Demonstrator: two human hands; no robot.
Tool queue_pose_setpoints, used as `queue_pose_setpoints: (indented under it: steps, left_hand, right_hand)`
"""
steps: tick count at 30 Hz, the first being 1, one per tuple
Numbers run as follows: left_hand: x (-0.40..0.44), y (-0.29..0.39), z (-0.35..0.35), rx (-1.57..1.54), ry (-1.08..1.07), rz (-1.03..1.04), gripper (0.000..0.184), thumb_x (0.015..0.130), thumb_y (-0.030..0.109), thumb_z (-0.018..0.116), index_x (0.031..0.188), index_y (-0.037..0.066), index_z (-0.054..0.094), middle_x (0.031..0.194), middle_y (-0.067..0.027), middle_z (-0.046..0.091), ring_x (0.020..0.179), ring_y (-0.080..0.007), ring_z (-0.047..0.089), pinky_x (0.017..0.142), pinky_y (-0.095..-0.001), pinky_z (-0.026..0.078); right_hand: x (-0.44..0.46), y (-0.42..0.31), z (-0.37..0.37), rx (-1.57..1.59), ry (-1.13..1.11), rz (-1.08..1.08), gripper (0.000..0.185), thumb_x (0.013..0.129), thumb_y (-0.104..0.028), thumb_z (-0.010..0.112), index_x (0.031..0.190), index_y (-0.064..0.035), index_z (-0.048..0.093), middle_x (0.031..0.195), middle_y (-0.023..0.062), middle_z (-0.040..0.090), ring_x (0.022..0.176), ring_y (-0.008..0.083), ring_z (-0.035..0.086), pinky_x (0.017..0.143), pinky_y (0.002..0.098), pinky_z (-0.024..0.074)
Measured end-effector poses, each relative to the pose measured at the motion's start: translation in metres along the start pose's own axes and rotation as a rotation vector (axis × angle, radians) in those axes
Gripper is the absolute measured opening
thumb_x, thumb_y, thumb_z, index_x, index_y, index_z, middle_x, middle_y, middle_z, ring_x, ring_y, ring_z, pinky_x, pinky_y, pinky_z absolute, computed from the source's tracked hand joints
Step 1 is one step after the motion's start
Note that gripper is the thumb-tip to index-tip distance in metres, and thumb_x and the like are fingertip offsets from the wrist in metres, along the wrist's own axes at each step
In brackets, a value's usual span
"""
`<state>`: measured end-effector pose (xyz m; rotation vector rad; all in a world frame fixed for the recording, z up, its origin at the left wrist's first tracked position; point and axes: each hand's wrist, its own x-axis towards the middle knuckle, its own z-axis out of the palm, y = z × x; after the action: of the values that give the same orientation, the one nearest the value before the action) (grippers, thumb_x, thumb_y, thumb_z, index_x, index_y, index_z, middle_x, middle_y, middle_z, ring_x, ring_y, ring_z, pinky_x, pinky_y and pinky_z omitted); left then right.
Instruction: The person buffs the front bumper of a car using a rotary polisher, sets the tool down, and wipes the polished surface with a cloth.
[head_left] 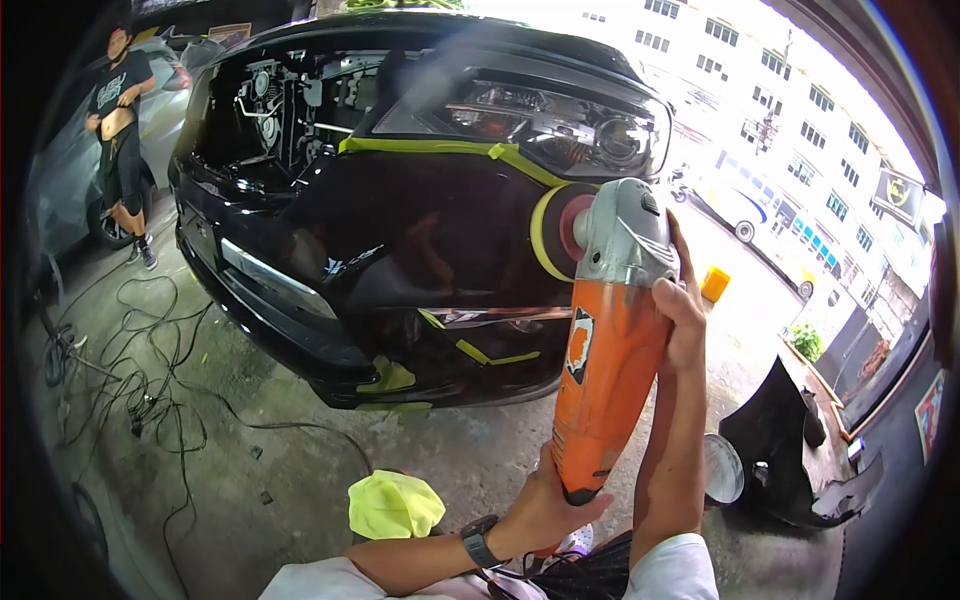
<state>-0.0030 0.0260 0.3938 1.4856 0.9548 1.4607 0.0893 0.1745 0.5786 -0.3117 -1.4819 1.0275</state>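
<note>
An orange polisher (610, 370) with a grey metal head is held upright in both my hands. My left hand (550, 508), below a dark wristwatch (481, 542), is closed round the lower end of its body. Up near the head, my right hand (685, 315) grips the side, its thumb in front and most fingers hidden behind. The polisher's yellow-edged pad (548, 235) faces the glossy black car bumper (440, 230), just below the headlight (560, 120); whether it touches, I cannot tell. Yellow-green masking tape (420, 146) runs along the headlight's lower edge.
Tangled cables (150, 390) spread over the concrete floor at left. A yellow-green cloth (395, 505) lies low in front of me. On the right are a black car panel (775, 450) and a round clear lid-like piece (723, 468). Another person (122, 130) stands by a covered car.
</note>
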Motion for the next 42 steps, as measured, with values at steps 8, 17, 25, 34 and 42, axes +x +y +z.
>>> queue_pose_setpoints:
  steps: [8,17,25,34,42]
  left_hand:
    - [-0.035,-0.007,-0.034,-0.037,-0.025,-0.185,0.084,0.083,0.022,0.083,0.142,-0.005,0.03,0.121,-0.021,0.062,0.11,-0.0259,0.064,0.097,-0.0387,0.051]
    - [-0.042,-0.017,-0.03,-0.018,-0.082,-0.179,0.084,0.082,0.023,0.084,0.141,-0.004,0.031,0.118,-0.0219,0.063,0.108,-0.031,0.066,0.093,-0.0401,0.053]
    - [-0.045,-0.038,-0.021,0.058,-0.077,-0.109,0.086,0.082,0.028,0.081,0.141,-0.005,0.028,0.1,-0.0286,0.07,0.095,-0.0442,0.073,0.084,-0.0456,0.057]
    - [-0.082,-0.036,-0.063,0.054,0.071,-0.277,0.038,0.084,0.02,0.079,0.11,0.001,0.058,0.079,-0.0107,0.068,0.071,-0.0241,0.069,0.062,-0.0362,0.055]
    - [-0.113,-0.067,-0.072,-0.332,0.248,-0.457,0.015,0.087,0.005,0.076,0.089,0.002,0.062,0.067,-0.0033,0.063,0.046,-0.0133,0.061,0.042,-0.0277,0.047]
  right_hand:
    - [-0.012,0.012,0.051,0.043,-0.089,0.0,0.118,0.065,-0.029,0.085,0.162,0.0034,0.025,0.149,0.0206,0.051,0.136,0.0308,0.052,0.116,0.0389,0.0364]
    - [-0.034,0.014,0.032,-0.058,-0.01,0.011,0.118,0.066,-0.033,0.081,0.162,0.0035,0.025,0.151,0.0212,0.048,0.137,0.032,0.052,0.117,0.0397,0.0369]
    - [-0.059,0.018,0.001,-0.108,0.111,0.0,0.116,0.068,-0.035,0.081,0.161,0.0047,0.024,0.152,0.0209,0.047,0.138,0.0322,0.051,0.118,0.0414,0.0364]
    - [-0.074,0.04,0.083,0.045,-0.055,0.029,0.12,0.065,-0.017,0.083,0.164,0.0021,0.018,0.154,0.0201,0.045,0.137,0.0297,0.053,0.114,0.0408,0.0432]
    - [-0.088,0.061,0.115,-0.221,-0.316,-0.089,0.125,0.067,-0.026,0.088,0.163,0.004,0.015,0.149,0.0242,0.052,0.138,0.0295,0.053,0.118,0.0387,0.0369]
